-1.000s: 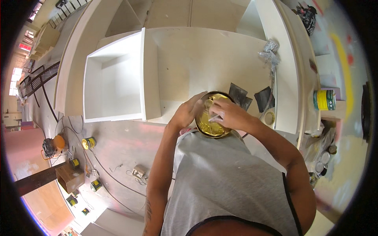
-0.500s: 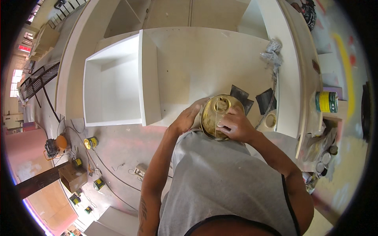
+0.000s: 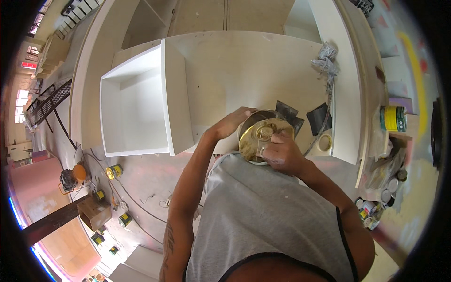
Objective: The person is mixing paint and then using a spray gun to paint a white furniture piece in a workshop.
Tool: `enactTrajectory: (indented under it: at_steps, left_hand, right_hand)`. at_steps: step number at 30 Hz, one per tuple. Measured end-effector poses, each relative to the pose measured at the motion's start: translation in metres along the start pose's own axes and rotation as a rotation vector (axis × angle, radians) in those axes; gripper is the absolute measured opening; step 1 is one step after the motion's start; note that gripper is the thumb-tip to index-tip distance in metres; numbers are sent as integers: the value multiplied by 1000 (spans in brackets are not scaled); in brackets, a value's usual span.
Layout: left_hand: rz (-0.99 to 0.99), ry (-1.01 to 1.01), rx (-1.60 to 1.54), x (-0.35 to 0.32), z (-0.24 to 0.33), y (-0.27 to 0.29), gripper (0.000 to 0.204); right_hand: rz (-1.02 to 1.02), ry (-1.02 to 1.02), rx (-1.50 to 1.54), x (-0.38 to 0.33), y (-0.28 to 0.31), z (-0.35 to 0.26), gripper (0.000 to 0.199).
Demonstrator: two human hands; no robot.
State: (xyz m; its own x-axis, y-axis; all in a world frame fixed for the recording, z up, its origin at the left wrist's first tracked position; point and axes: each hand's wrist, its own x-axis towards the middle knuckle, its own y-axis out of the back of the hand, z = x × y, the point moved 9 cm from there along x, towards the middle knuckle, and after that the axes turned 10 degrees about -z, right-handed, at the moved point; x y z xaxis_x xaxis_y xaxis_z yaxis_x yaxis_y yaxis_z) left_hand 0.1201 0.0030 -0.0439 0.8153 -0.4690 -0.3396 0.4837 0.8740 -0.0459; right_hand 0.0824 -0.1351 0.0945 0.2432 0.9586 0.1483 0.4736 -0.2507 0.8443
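A white open cabinet box (image 3: 136,108) lies on the left of the pale counter (image 3: 244,61). Near the person's chest, the left hand (image 3: 230,123) cups a round can (image 3: 263,136) of yellowish filler; the right hand (image 3: 279,152) grips a putty knife (image 3: 260,145) over it. Dark sandpaper sheets (image 3: 319,117) lie right.

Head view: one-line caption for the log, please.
Left hand steadies a round tin while right hand works inside it, beside a white cabinet box.
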Motion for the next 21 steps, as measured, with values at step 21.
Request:
enactTrajectory:
  at_steps: [21]
  left_hand:
    - [38,-26,153,-4,18,7,60]
  right_hand:
    - [428,-605,861,-199,-69,40,70]
